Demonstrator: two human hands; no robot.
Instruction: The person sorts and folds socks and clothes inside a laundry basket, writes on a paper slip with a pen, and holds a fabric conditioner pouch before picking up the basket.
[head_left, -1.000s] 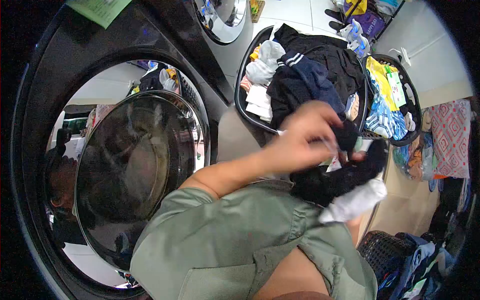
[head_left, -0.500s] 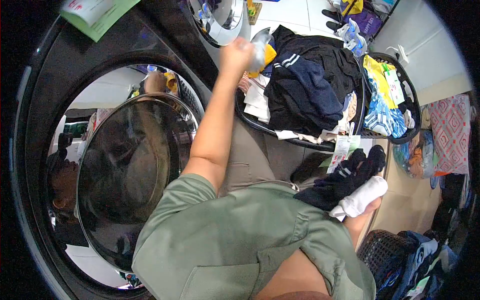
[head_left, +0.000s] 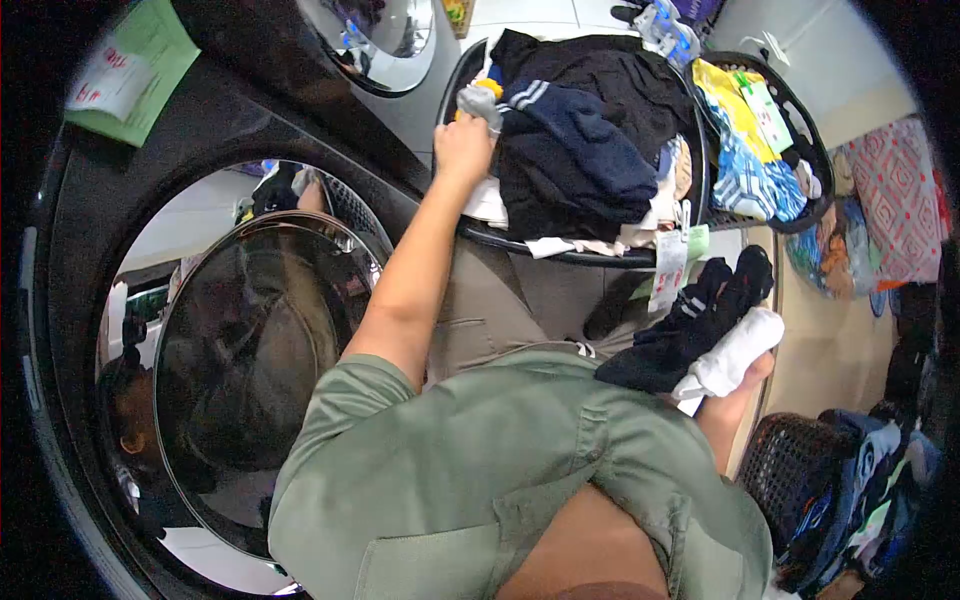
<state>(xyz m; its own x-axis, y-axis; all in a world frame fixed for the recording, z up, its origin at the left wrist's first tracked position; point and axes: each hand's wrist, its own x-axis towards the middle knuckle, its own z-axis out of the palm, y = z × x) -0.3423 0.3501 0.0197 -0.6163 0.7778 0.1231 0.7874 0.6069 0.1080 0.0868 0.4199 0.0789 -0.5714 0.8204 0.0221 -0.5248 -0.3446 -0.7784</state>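
Note:
My left hand [head_left: 464, 150] is closed around a small grey sock-like cloth [head_left: 480, 104] at the left side of a black laundry basket [head_left: 575, 252]. Dark clothes [head_left: 600, 85] fill that basket, with a navy garment [head_left: 580, 150] with white stripes on top and white and yellow cloth at its edges. On the right, black socks [head_left: 690, 320] and a white sock [head_left: 740, 352] are bunched at my right hand [head_left: 758, 372]. They lie over the hand and hide most of its fingers, which seem wrapped around them.
A round glass machine door [head_left: 260, 380] is at my left, with another round door [head_left: 385, 45] beyond it. A second black basket [head_left: 828, 170] holds yellow and blue cloth. Lower right stands a further basket [head_left: 775, 450] with dark clothes. Paper tags [head_left: 668, 280] hang from the first basket.
My left hand has come back toward me along the basket's left side, with the grey cloth still in it. The view has shifted slightly. My right hand keeps the socks.

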